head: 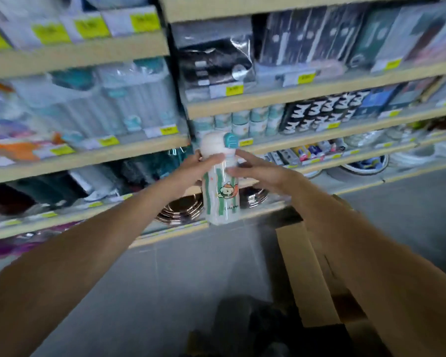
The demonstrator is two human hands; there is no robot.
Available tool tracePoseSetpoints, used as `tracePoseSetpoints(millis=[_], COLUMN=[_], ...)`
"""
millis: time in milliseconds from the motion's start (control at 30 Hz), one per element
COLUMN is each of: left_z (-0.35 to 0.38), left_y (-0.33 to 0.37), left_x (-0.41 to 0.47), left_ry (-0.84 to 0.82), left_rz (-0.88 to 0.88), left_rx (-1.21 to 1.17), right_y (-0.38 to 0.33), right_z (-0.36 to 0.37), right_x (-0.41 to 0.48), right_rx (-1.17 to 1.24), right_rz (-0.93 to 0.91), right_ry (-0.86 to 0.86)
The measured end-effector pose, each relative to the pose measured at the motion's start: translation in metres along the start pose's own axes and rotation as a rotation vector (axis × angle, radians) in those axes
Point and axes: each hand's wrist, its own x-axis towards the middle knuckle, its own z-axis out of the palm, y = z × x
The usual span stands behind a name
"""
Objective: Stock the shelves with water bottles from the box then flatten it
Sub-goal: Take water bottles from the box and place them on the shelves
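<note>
Green-striped water bottle (220, 194) is upright in the air, the left grip (191, 173) curled round its neck, the right grip (258, 173) touching its side with nearly straight fingers, and the matching bottles (245, 122) stand just above, behind it.

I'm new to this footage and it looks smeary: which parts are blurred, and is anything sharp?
Head view: the shelves and price tags smear as if from motion, worst at left; the water bottle in the left hand is clearest; the shelves bow with the wide lens; glare glints on plastic wrap.
</note>
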Motion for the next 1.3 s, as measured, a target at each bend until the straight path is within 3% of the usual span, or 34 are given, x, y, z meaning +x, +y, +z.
tracePoseSetpoints(millis=[133, 500, 667, 800, 1000, 1300], left_z=[-0.108, -0.334, -0.44, -0.498, -0.605, -0.733], left_y=[0.033, 0.111, 0.134, 0.143, 0.142, 0.15], left_x=[-0.07, -0.202, -0.237, -0.245, -0.27, -0.307], left_ry=[0.114, 0.506, 0.702, 0.723, 0.879, 1.024], left_rz=[0.094, 0.263, 0.373, 0.372, 0.467, 0.802], left_rx=[-0.08, -0.177, -0.382, -0.472, -0.377, -0.504], right_y=[-0.112, -0.362, -0.457, -0.488, -0.571, -0.667], right_z=[0.07, 0.226, 0.32, 0.362, 0.445, 0.555], right_x=[0.006, 0.024, 0.044, 0.066, 0.117, 0.144], right_rx=[-0.172, -0.604, -0.539, -0.412, -0.477, -0.406], right_rz=[-0.129, -0.402, -0.565, -0.663, -0.807, -1.044], right_ry=[-0.109, -0.183, -0.249, -0.312, -0.255, -0.206])
